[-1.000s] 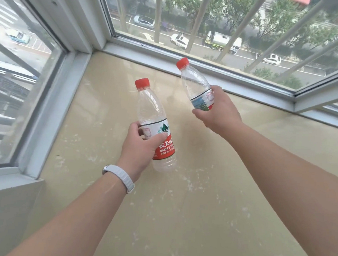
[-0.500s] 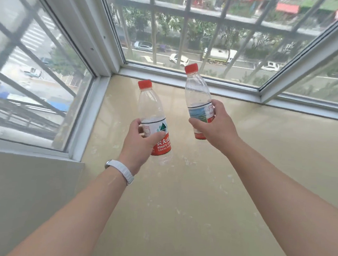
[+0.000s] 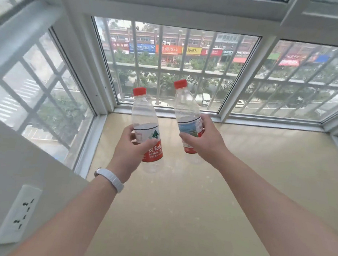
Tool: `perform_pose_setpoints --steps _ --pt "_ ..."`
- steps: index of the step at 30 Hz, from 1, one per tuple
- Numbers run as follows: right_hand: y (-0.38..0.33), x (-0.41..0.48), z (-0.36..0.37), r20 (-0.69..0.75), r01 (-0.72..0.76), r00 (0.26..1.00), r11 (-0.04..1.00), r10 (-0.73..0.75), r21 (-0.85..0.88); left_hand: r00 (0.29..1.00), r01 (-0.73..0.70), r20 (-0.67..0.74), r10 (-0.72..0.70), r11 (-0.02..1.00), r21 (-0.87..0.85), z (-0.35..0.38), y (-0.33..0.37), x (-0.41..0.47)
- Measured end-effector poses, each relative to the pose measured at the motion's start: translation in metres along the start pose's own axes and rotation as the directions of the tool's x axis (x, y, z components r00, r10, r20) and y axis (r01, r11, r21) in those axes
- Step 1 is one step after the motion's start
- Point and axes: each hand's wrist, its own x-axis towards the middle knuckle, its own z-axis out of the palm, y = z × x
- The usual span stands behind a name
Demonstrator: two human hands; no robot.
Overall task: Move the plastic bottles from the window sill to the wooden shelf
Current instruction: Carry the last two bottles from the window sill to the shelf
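Observation:
Two clear plastic bottles with red caps and red-and-white labels are held upright above the beige window sill. My left hand grips the left bottle around its label. My right hand grips the right bottle at its label. Both bottles look empty and are lifted off the sill. The wooden shelf is not in view.
White window frames with barred glass enclose the sill at the back and on the left. A white wall with a power socket stands at the lower left. A white wristband sits on my left wrist.
The view has tilted upward, showing more of the window and street. Both bottles have come upright and closer together in my hands, raised slightly higher above the sill.

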Motion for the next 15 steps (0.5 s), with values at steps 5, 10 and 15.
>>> perform_pose_setpoints --steps 5,10,15 --pt "-0.023 -0.059 -0.005 -0.106 0.041 0.994 0.999 -0.038 0.031 0.994 -0.055 0.099 0.056 0.998 -0.007 -0.014 0.021 -0.034" --pt "-0.021 -0.110 -0.004 -0.203 0.051 0.978 0.999 -0.048 0.006 0.972 -0.099 0.212 0.099 0.995 -0.011 -0.018 0.031 -0.063" --pt "-0.011 -0.158 -0.004 -0.283 0.042 0.959 0.998 -0.027 0.046 0.937 -0.120 0.329 0.119 0.993 -0.016 -0.014 0.024 -0.092"
